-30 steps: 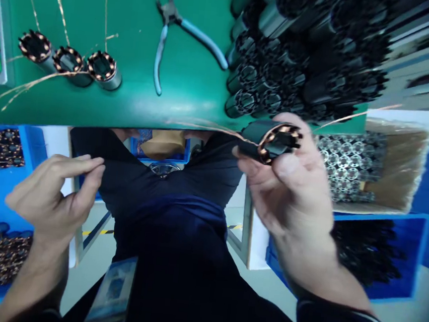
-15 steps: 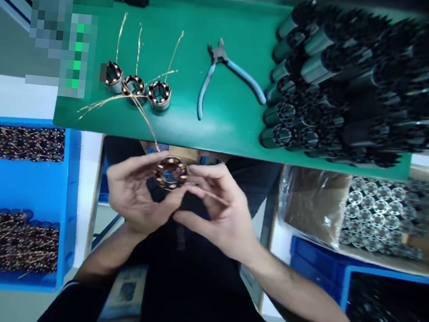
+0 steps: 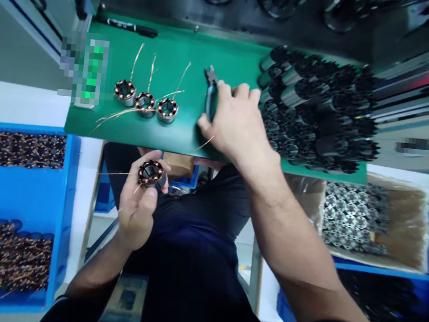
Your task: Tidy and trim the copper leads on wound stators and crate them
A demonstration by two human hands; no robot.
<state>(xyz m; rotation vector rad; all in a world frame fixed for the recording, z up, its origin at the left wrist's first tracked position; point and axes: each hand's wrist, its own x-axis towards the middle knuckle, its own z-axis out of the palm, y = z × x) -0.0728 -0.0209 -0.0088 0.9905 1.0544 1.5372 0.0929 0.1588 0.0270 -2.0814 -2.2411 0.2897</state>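
My left hand [image 3: 137, 207] holds a copper-wound motor stator [image 3: 151, 174] between thumb and fingers, just in front of the bench edge. A thin wire sticks out from it to the left. Over the green mat [image 3: 126, 130], my right hand [image 3: 237, 120] is closed around the blue-handled cutting pliers [image 3: 210, 87]. Their jaws point away from me, and the palm hides much of the handles. A loose copper wire end [image 3: 205, 143] shows below the right thumb. To the left stand three wound stators, a left one [image 3: 124, 91], a middle one [image 3: 144, 103] and a right one [image 3: 167, 110], wires trailing.
Dark cylindrical parts [image 3: 318, 110] stand packed at the mat's right. A black marker [image 3: 132, 28] lies at the back left. Blue bins with wound stators [image 3: 7, 262] are on the left; a box of bare metal cores [image 3: 350, 209] is on the right.
My right hand has left the stator and moved forward onto the pliers, which have shifted slightly left. The stator stays in my left hand. The view has tilted up, showing more machinery behind.
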